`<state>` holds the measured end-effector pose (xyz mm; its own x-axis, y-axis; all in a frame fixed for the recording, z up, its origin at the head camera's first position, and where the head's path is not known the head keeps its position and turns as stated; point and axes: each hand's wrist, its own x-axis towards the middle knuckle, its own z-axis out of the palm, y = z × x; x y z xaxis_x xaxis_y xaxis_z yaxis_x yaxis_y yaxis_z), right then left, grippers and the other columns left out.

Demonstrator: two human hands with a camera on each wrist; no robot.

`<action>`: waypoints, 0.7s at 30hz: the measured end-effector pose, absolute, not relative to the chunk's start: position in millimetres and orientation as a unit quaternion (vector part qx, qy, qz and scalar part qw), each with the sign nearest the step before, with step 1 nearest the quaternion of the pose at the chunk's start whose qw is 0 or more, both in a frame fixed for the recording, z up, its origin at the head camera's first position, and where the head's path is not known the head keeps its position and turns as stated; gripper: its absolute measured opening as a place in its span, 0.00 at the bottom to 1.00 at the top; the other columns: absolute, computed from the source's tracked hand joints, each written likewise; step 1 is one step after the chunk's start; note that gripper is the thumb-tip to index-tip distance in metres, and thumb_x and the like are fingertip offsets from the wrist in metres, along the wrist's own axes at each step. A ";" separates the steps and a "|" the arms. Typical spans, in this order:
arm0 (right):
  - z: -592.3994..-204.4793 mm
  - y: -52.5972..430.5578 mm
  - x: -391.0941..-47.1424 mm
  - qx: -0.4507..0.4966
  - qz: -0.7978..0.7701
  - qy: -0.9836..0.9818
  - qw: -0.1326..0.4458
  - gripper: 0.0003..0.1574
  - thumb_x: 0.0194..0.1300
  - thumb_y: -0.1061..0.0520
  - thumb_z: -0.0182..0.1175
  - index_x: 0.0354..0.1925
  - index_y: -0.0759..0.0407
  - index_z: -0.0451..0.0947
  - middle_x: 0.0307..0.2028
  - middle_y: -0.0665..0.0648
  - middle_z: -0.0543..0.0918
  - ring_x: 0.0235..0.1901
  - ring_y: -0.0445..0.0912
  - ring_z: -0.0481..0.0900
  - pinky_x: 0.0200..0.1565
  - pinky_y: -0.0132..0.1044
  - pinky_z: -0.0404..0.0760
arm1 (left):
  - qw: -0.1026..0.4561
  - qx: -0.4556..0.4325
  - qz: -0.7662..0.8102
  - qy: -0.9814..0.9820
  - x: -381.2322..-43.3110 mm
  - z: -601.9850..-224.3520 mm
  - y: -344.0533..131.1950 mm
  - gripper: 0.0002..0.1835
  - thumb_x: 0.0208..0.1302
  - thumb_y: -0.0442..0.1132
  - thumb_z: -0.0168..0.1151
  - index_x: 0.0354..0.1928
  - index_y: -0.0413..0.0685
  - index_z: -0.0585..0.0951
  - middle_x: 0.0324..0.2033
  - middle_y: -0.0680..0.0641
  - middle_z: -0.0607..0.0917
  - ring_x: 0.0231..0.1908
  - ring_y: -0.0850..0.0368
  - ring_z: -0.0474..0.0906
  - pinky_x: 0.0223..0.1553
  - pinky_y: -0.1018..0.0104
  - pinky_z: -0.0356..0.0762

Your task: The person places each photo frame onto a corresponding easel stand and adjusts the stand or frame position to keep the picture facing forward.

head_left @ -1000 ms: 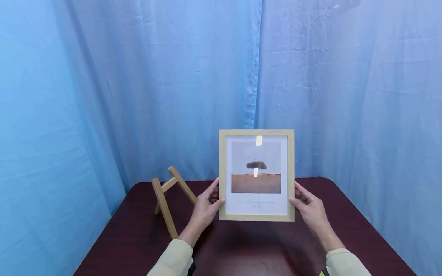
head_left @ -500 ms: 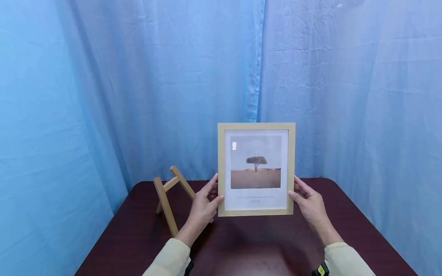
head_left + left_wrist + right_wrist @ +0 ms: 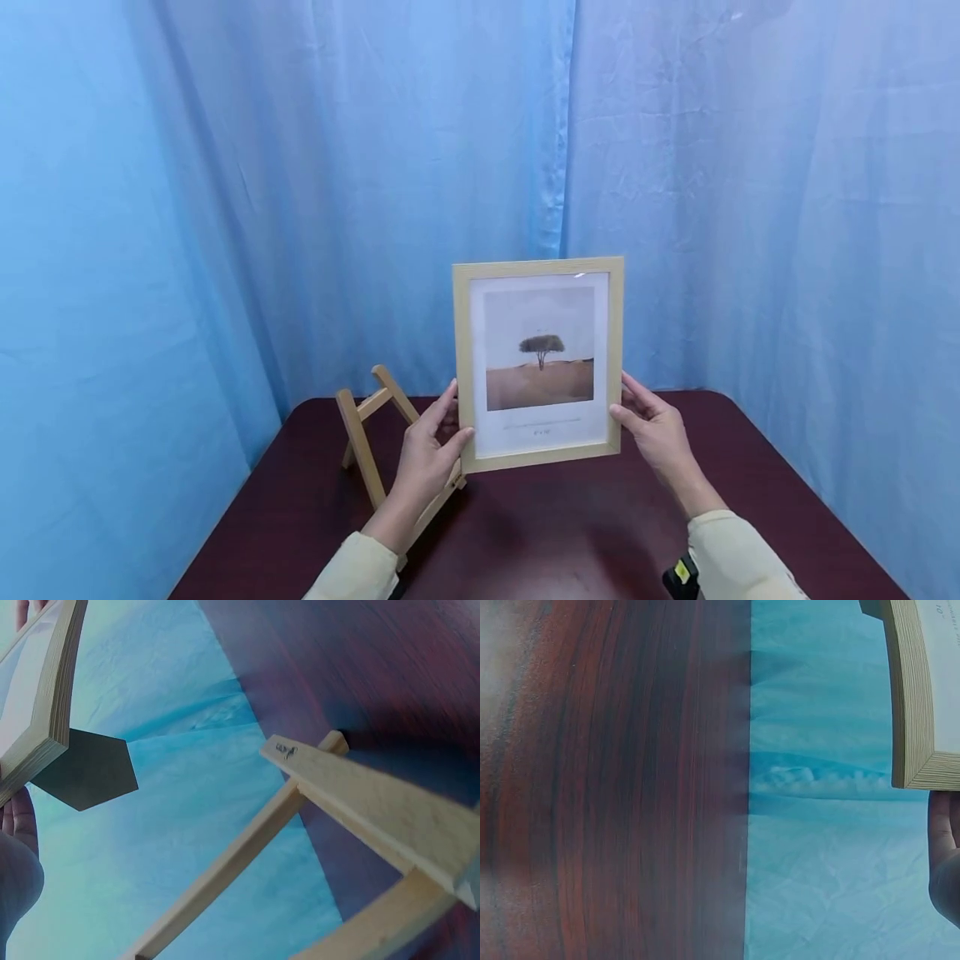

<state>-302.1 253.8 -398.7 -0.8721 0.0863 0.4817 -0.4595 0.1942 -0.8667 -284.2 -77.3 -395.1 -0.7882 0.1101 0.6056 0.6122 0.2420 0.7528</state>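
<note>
A picture frame with a pale wood border and a print of a lone tree is held upright above the table, slightly tilted. My left hand grips its left edge low down, thumb on the front. On the opposite edge my right hand pinches it the same way. Behind and below the left hand stands a small wooden easel, partly hidden by that arm. In the left wrist view a dark flap sticks out behind the picture frame. The right wrist view shows one corner of the picture frame.
The dark red-brown table has rounded far corners. Blue curtains hang behind it and on both sides. A black device with a yellow mark sits on the right wrist.
Both hands have raised the picture frame a little and shifted it left, toward the easel. It has turned and tilted slightly, and the glare on its glass has moved.
</note>
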 end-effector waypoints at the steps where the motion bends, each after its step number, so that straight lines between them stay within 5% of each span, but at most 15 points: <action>1: -398.7 252.4 -302.7 0.127 0.623 -0.741 0.215 0.36 0.69 0.64 0.62 0.72 0.63 0.64 0.45 0.40 0.83 0.44 0.31 0.80 0.43 0.26 0.80 | 0.225 -0.239 -0.565 -0.757 -283.5 -395.5 -78.8 0.39 0.62 0.28 0.67 0.74 0.54 0.66 0.49 0.46 0.83 0.43 0.52 0.81 0.42 0.63 0.83; 7: -395.9 243.6 -307.0 0.118 0.632 -0.739 0.200 0.37 0.69 0.62 0.63 0.72 0.60 0.65 0.47 0.45 0.84 0.44 0.33 0.80 0.45 0.27 0.80 | 0.256 -0.244 -0.540 -0.763 -280.0 -394.5 -86.4 0.39 0.61 0.29 0.68 0.74 0.51 0.66 0.48 0.46 0.83 0.43 0.53 0.81 0.40 0.64 0.82; 15: -387.1 229.1 -318.9 0.125 0.640 -0.737 0.179 0.37 0.69 0.60 0.63 0.73 0.59 0.64 0.57 0.67 0.79 0.44 0.35 0.79 0.47 0.27 0.79 | 0.325 -0.257 -0.520 -0.747 -266.4 -385.7 -92.9 0.38 0.57 0.23 0.68 0.71 0.37 0.68 0.46 0.41 0.83 0.40 0.48 0.83 0.34 0.65 0.82; 21: -387.2 216.9 -329.8 0.136 0.652 -0.724 0.179 0.36 0.68 0.66 0.62 0.71 0.63 0.65 0.55 0.68 0.80 0.44 0.37 0.80 0.45 0.28 0.80 | 0.336 -0.256 -0.507 -0.751 -267.8 -390.8 -105.8 0.39 0.59 0.26 0.69 0.73 0.45 0.67 0.48 0.44 0.83 0.42 0.54 0.82 0.40 0.67 0.82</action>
<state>-329.8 216.9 -387.2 -0.8989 0.0373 0.4366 -0.4304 0.1119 -0.8957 -267.8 -105.8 -390.8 -0.6428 0.0428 0.7648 0.7255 0.3542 0.5900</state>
